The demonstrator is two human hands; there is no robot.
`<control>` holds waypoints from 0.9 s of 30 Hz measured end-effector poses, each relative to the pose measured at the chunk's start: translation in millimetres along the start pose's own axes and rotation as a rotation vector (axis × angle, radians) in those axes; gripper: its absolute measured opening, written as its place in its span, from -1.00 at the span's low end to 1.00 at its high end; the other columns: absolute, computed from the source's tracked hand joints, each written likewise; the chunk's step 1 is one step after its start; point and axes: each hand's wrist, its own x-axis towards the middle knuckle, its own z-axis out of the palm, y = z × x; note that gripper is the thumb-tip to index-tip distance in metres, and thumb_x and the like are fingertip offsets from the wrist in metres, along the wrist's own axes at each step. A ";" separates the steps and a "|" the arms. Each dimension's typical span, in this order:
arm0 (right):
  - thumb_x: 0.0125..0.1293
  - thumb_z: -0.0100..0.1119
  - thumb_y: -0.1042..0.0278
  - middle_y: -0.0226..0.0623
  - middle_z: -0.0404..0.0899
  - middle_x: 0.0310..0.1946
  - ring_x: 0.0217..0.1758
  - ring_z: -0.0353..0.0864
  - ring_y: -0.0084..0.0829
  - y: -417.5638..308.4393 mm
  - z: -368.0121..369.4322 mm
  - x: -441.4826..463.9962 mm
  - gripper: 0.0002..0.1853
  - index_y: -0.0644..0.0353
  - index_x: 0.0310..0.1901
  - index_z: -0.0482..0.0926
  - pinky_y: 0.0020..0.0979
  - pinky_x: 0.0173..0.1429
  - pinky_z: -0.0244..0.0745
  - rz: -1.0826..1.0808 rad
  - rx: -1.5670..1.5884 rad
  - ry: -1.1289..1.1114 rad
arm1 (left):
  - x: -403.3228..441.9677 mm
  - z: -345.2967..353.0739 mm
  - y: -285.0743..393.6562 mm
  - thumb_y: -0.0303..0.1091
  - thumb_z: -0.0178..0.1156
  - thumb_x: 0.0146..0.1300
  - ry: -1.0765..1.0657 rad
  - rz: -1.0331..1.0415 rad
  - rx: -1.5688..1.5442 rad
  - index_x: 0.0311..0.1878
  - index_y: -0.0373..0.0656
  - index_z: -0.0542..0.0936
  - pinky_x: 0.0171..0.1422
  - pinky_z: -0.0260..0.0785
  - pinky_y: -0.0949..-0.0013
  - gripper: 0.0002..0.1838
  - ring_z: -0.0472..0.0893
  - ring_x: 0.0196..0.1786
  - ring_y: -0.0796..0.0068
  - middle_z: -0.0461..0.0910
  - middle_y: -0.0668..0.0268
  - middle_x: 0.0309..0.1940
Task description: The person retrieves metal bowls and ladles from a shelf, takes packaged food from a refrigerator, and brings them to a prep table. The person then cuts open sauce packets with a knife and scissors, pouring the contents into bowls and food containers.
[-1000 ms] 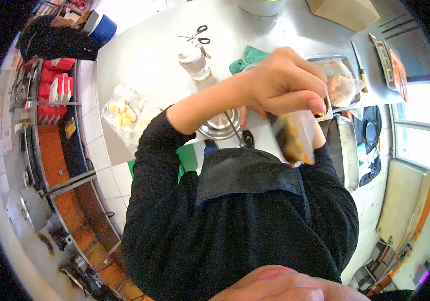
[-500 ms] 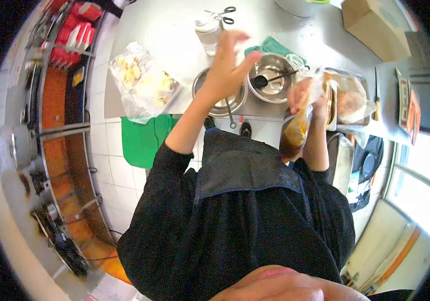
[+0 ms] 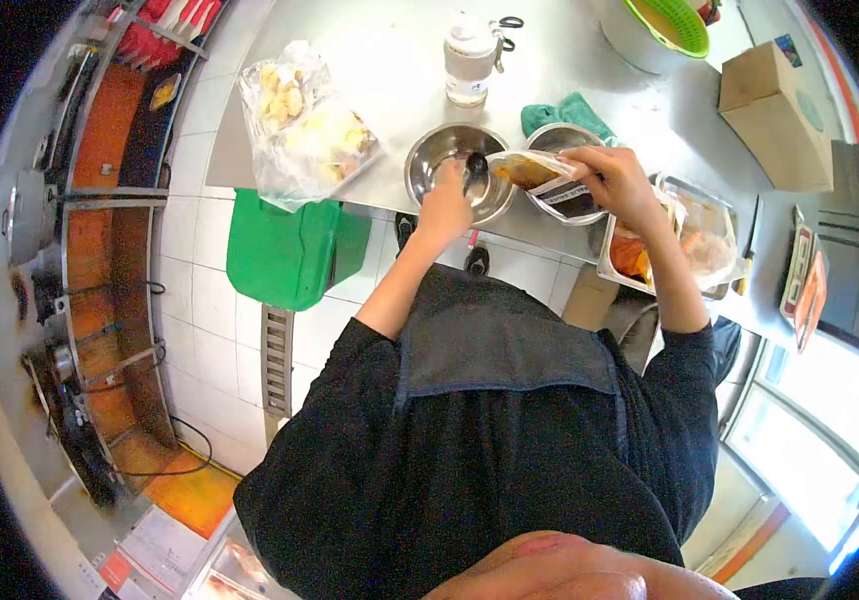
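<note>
Your right hand had its fingers closed on one end of a clear printed pouch with amber contents. The pouch lay tilted above the tabletop, reaching from the right bowl towards the left bowl. Your left hand was over the near part of the left bowl, beside a black spoon; its fingertips were too hidden for you to tell whether they gripped it.

The pouch looked light enough for one hand, but soft and limp, so its contents would probably slump towards the lower end and fold the film. Oil or sauce on the plastic could make it slippery. A broad pinch across the sealed edge, thumb against flattened fingers, would likely have served you better than squeezing the filled middle, which might push the contents out if an end was open. A second light hold near the far end would have checked the sag.

A green cloth lay just behind the right bowl, and a tray of wrapped food stood on its right.
</note>
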 end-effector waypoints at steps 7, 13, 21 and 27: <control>0.01 0.11 0.47 -0.17 0.59 -0.35 -0.29 0.58 -0.14 7.5 15.1 34.9 -0.71 0.09 -0.15 0.52 -0.24 -0.24 0.48 -0.136 -0.139 -0.122 | -21.5 -42.8 3.8 -0.42 0.13 0.09 -0.060 -0.128 -0.334 -0.08 -0.32 0.41 -0.07 0.36 0.13 -0.68 0.56 -0.17 -0.02 0.57 -0.07 -0.29; 0.10 0.06 0.35 -0.20 0.58 -0.38 -0.36 0.58 -0.12 0.9 17.2 53.1 -0.80 0.08 -0.19 0.49 -0.20 -0.31 0.48 -0.157 -0.278 -0.263 | -22.7 -33.5 -13.1 -0.44 0.15 0.10 0.002 -0.083 -0.385 -0.09 -0.29 0.43 -0.29 0.37 0.23 -0.71 0.57 -0.41 0.20 0.57 0.06 -0.45; -0.01 0.15 0.44 -0.17 0.56 -0.49 -0.46 0.55 -0.14 -5.7 12.8 61.9 -0.73 0.08 -0.19 0.54 -0.24 -0.38 0.45 -0.181 -0.381 -0.289 | -24.9 -34.0 -16.4 -0.47 0.13 0.13 0.032 -0.043 -0.419 -0.10 -0.28 0.43 -0.47 0.35 0.32 -0.74 0.55 -0.59 0.40 0.56 0.17 -0.57; 0.14 0.01 0.32 -0.21 0.58 -0.38 -0.36 0.58 -0.12 -8.4 7.8 58.5 -0.81 0.05 -0.20 0.50 -0.18 -0.30 0.47 -0.109 -0.367 -0.355 | -25.0 -32.9 -16.9 -0.46 0.14 0.13 0.037 -0.016 -0.469 -0.09 -0.28 0.42 -0.48 0.36 0.35 -0.74 0.55 -0.61 0.43 0.56 0.16 -0.54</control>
